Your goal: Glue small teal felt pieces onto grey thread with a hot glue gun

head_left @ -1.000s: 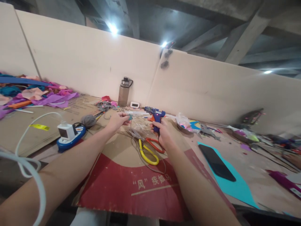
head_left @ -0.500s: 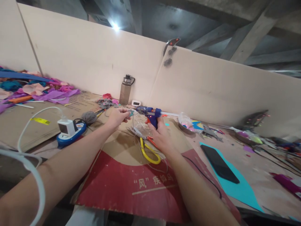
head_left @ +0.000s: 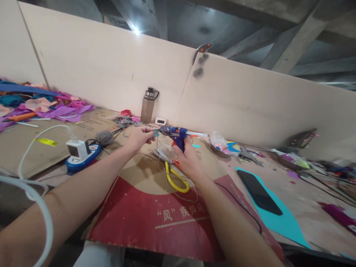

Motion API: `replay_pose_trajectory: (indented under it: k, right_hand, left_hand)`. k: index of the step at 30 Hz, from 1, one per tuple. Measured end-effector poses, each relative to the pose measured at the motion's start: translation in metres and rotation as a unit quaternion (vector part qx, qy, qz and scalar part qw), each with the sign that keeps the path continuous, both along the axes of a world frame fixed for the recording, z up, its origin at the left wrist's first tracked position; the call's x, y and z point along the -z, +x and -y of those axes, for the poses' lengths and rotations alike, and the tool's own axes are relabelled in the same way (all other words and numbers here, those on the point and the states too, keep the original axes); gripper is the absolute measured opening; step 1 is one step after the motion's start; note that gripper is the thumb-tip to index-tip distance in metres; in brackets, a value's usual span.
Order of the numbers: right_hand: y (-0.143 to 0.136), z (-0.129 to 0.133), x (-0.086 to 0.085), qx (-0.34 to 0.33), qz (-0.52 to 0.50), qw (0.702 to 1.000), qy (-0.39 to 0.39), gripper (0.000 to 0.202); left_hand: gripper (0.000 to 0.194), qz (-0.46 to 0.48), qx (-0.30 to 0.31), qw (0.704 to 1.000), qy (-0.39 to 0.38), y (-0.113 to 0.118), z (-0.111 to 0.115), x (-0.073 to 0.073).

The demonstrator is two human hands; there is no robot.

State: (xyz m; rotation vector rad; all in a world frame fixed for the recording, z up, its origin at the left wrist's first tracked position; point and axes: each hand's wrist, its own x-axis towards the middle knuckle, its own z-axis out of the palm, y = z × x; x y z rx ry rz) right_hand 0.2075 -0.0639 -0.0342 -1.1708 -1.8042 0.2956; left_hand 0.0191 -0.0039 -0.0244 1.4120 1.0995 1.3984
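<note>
My left hand pinches a small teal piece at its fingertips. Wrapped round the handle of a blue glue gun is my right hand; the gun's nozzle points left and is close to the teal piece, though whether they touch is too small to tell. A whitish glue stick sticks out of the gun's back. Below the hands, yellow-handled scissors lie on a red and brown cardboard sheet, with a thin cord looping around them.
A blue power strip with a white plug and a grey yarn ball lie left. Behind stand a bottle and a small clock. At right are a black phone on teal sheet and a bowl. Coloured scraps fill the far left.
The glue gun in my right hand has shifted slightly left, and its nozzle is nearer the teal piece. My left hand has barely moved.
</note>
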Motion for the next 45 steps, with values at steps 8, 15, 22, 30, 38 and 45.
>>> replay_pose_trajectory:
  k: [8,15,22,30,38,45]
  right_hand:
    - [-0.0007,-0.0001,0.0009,-0.001,0.006,1.000,0.008,0.039]
    - [0.0001,0.0003,0.0009,0.021,0.023,1.000,-0.001,0.038]
    - [0.0007,0.0000,0.0014,0.018,0.028,0.999,0.010,0.041]
    - [0.0006,-0.0006,0.0012,0.028,0.037,0.999,0.014,0.042]
    - [0.0004,0.0005,0.0004,0.038,0.045,0.998,0.007,0.042]
    - [0.0001,0.0010,-0.0005,0.037,0.048,0.998,0.009,0.041]
  left_hand:
    - [0.013,-0.006,0.011,1.000,0.008,-0.0004,-0.0011,0.0014]
    - [0.011,-0.006,0.015,1.000,0.012,0.0006,0.0000,-0.0005]
    - [0.013,-0.004,0.011,1.000,0.009,0.0002,0.0000,0.0002]
    - [0.012,-0.003,0.011,1.000,0.009,0.0012,0.0029,-0.0023]
    - [0.010,-0.018,0.011,1.000,0.017,0.0004,0.0018,-0.0016]
    - [0.012,0.007,0.001,1.000,0.002,0.0022,0.0040,-0.0046]
